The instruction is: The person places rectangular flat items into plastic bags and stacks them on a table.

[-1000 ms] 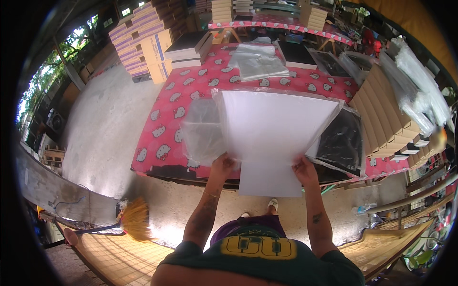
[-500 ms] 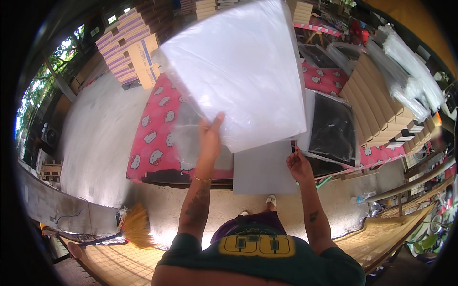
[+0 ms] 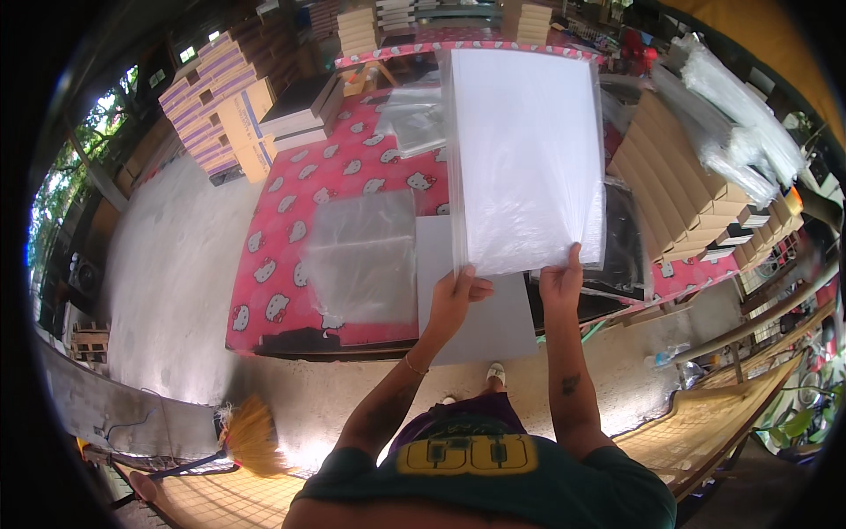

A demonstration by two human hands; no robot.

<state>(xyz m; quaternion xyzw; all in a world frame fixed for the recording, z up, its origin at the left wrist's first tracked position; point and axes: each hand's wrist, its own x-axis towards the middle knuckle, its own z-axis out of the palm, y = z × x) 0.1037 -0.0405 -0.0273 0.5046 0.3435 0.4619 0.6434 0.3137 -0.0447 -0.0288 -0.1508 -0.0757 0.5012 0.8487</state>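
Plainly, the pink-patterned worktop [image 3: 286, 256] was the broadest thing, and above it was held a plastic-sleeved white sheet [image 3: 529, 159]. The grey sheet [image 3: 485, 322] overhung the near edge, perhaps for easy pickup, beside a flat clear bag [image 3: 366, 256]. The left hand [image 3: 454, 295] and right hand [image 3: 561, 282] gripped the sleeve's lower corners, probably against sagging. Print on the cartons [image 3: 244, 123] was too small to read.
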